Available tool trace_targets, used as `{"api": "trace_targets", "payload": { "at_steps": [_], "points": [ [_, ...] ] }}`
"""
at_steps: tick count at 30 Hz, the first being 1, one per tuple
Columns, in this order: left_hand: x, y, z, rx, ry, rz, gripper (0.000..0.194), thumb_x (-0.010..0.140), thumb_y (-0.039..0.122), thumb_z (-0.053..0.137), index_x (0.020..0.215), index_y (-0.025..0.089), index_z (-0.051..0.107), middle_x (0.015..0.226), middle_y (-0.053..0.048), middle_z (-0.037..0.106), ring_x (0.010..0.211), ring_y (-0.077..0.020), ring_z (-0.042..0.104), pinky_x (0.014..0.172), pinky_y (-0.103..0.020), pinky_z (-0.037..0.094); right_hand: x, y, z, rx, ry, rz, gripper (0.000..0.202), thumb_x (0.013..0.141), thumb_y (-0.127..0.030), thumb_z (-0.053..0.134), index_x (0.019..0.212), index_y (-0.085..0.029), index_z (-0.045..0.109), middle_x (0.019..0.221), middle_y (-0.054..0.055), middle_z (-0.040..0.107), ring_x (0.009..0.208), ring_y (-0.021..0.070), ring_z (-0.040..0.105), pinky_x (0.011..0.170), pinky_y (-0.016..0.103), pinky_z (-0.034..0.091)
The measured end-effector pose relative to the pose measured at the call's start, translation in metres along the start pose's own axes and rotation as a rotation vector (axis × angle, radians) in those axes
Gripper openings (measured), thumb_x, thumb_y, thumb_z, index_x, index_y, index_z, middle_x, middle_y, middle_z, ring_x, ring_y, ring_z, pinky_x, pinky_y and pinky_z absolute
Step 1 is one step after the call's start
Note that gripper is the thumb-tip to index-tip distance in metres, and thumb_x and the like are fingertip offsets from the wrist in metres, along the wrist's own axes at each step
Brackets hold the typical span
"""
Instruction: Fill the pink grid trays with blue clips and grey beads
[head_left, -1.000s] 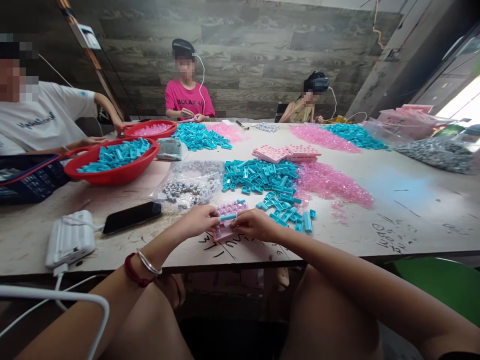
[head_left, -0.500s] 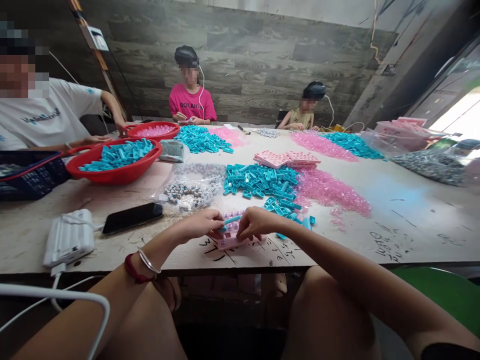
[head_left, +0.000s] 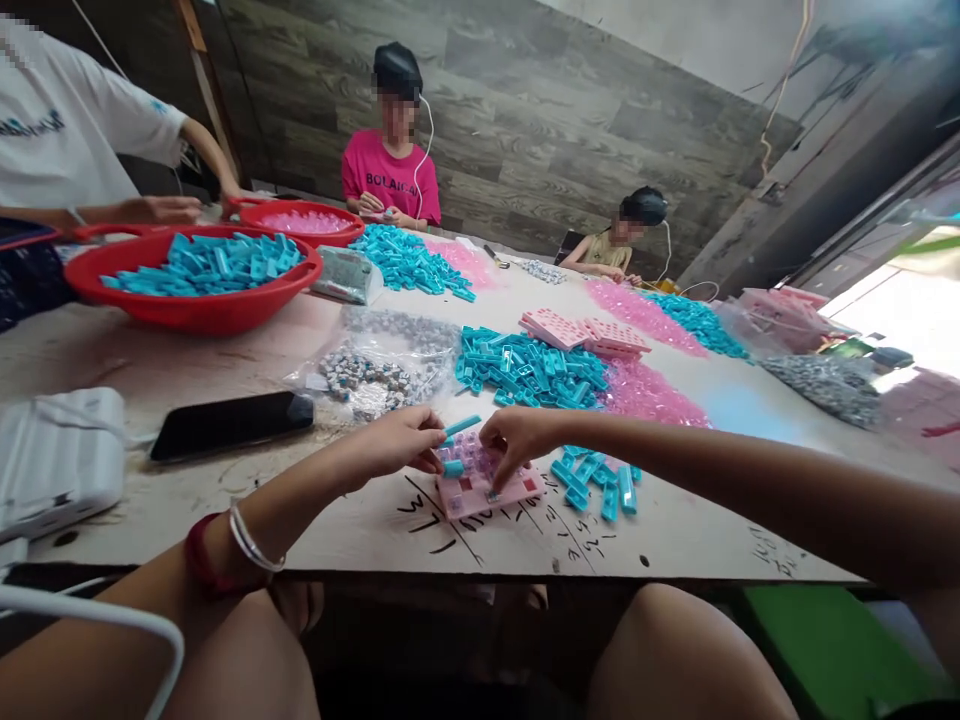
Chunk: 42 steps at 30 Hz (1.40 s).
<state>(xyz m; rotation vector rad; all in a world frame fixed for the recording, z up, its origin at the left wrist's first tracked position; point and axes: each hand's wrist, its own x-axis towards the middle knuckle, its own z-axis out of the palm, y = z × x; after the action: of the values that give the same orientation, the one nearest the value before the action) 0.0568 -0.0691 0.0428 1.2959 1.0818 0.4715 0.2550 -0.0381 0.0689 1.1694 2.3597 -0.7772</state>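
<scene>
Pink slotted tray (head_left: 527, 491) lies at the desk's (head_left: 300, 530) near edge, under the right hand (head_left: 521, 435); fingertips point down, grip unclear. Left hand (head_left: 401, 440) bends against a teal block (head_left: 453, 468), clamping unconfirmed, probably steadying the tray. Beyond, a teal block pile (head_left: 525, 370) sits close, presumably shortening reach.

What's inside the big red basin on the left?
The big red basin holds a heap of blue plastic pieces, piled up near its rim. Whatever lies beneath the top layer, and the basin's bottom, is covered and can't be seen.
</scene>
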Motion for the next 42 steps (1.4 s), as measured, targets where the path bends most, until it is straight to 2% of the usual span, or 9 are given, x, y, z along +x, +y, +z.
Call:
{"api": "trace_targets", "payload": {
  "at_steps": [4, 9, 15, 18, 23, 31, 42],
  "points": [
    [0.002, 0.003, 0.001, -0.065, 0.011, 0.014, 0.009, 0.078, 0.023, 0.051, 0.081, 0.015, 0.048, 0.065, 0.0, 0.058, 0.067, -0.0156, 0.063, 0.07, -0.031, 0.051, 0.005, 0.0, -0.006, 0.021, -0.051, 0.043, 0.043, 0.054, -0.044, 0.076, 0.052, -0.016, 0.043, 0.047, -0.006, 0.046, 0.044, 0.0056, 0.041, 0.044, 0.022, 0.026],
    [-0.003, 0.011, 0.006, -0.006, -0.014, 0.0, 0.009, 0.079, 0.023, 0.048, 0.082, 0.015, 0.05, 0.07, -0.002, 0.06, 0.069, -0.0169, 0.063, 0.067, -0.03, 0.05, 0.008, -0.004, -0.007, 0.037, -0.082, 0.069, 0.044, 0.05, -0.046, 0.076, 0.052, -0.016, 0.044, 0.046, -0.007, 0.045, 0.043, 0.0052, 0.037, 0.044, 0.022, 0.025],
    [0.004, 0.003, 0.007, 0.133, 0.0, 0.005, 0.012, 0.08, 0.026, 0.047, 0.083, 0.016, 0.051, 0.073, -0.003, 0.062, 0.068, -0.0175, 0.064, 0.061, -0.028, 0.048, 0.013, 0.004, -0.007, 0.046, -0.128, 0.047, 0.045, 0.052, -0.049, 0.075, 0.048, -0.016, 0.043, 0.045, -0.006, 0.045, 0.043, 0.0056, 0.036, 0.044, 0.023, 0.026],
    [0.008, 0.0, 0.004, 0.125, -0.003, -0.001, 0.013, 0.081, 0.027, 0.046, 0.085, 0.015, 0.05, 0.075, -0.003, 0.062, 0.07, -0.0177, 0.063, 0.062, -0.028, 0.048, 0.015, 0.005, -0.008, 0.017, -0.142, 0.052, 0.045, 0.051, -0.052, 0.074, 0.052, -0.016, 0.046, 0.048, -0.005, 0.047, 0.045, 0.0066, 0.039, 0.045, 0.023, 0.027],
    [0.006, 0.002, 0.001, 0.085, -0.017, -0.014, 0.015, 0.081, 0.028, 0.046, 0.087, 0.014, 0.049, 0.074, -0.004, 0.061, 0.072, -0.0184, 0.063, 0.067, -0.031, 0.049, 0.013, 0.001, -0.009, -0.054, -0.141, 0.037, 0.047, 0.049, -0.056, 0.073, 0.057, -0.016, 0.051, 0.051, -0.004, 0.049, 0.047, 0.007, 0.039, 0.047, 0.024, 0.027],
    [0.006, 0.005, 0.003, 0.042, -0.016, -0.047, 0.013, 0.08, 0.026, 0.046, 0.085, 0.014, 0.048, 0.069, -0.002, 0.059, 0.071, -0.0168, 0.062, 0.07, -0.032, 0.049, 0.011, -0.004, -0.007, -0.102, -0.06, 0.06, 0.047, 0.045, -0.055, 0.076, 0.054, -0.015, 0.052, 0.049, -0.004, 0.048, 0.048, 0.0071, 0.038, 0.049, 0.025, 0.027],
    [0.009, 0.006, 0.006, 0.01, -0.015, -0.072, 0.013, 0.078, 0.027, 0.048, 0.083, 0.014, 0.048, 0.071, 0.0, 0.058, 0.07, -0.0157, 0.062, 0.069, -0.03, 0.049, 0.012, -0.007, -0.007, -0.071, -0.091, 0.092, 0.039, 0.049, -0.046, 0.077, 0.06, -0.014, 0.057, 0.05, -0.003, 0.052, 0.048, 0.0086, 0.043, 0.05, 0.024, 0.03]
  ]
}}
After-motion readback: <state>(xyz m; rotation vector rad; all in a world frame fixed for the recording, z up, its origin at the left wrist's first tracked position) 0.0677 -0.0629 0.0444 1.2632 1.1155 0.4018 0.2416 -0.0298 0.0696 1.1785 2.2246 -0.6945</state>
